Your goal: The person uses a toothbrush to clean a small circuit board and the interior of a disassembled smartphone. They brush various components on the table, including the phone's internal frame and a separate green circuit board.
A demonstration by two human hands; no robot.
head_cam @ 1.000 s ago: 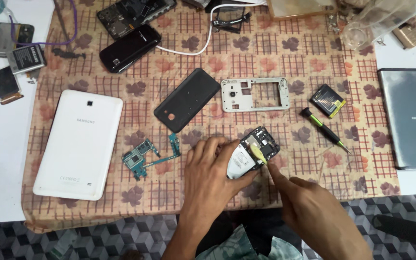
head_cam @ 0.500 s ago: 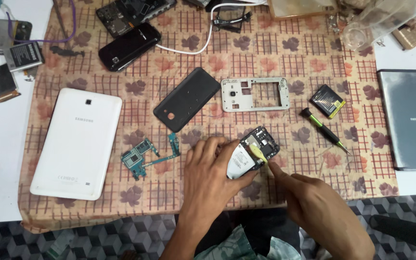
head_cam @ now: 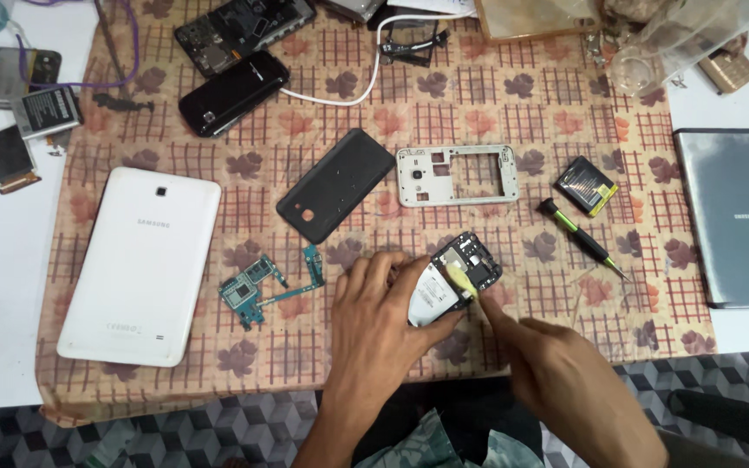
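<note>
Two hands working on an opened phone over a patterned cloth.

A white tablet [head_cam: 139,264] is lying at the left, a green circuit board [head_cam: 257,290] beside it (near the black back cover [head_cam: 335,185]); the left hand [head_cam: 383,325] is gripping the opened phone [head_cam: 452,277] against the surface, the right hand [head_cam: 565,381] is pinching a yellow tool [head_cam: 461,279] onto it, a screwdriver [head_cam: 581,237] lying further right.

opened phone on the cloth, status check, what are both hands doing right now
Left hand clamps the opened phone on the cloth. Right hand presses a yellow pry tool into it. Green circuit board lies just left; screwdriver lies right, untouched.
</note>
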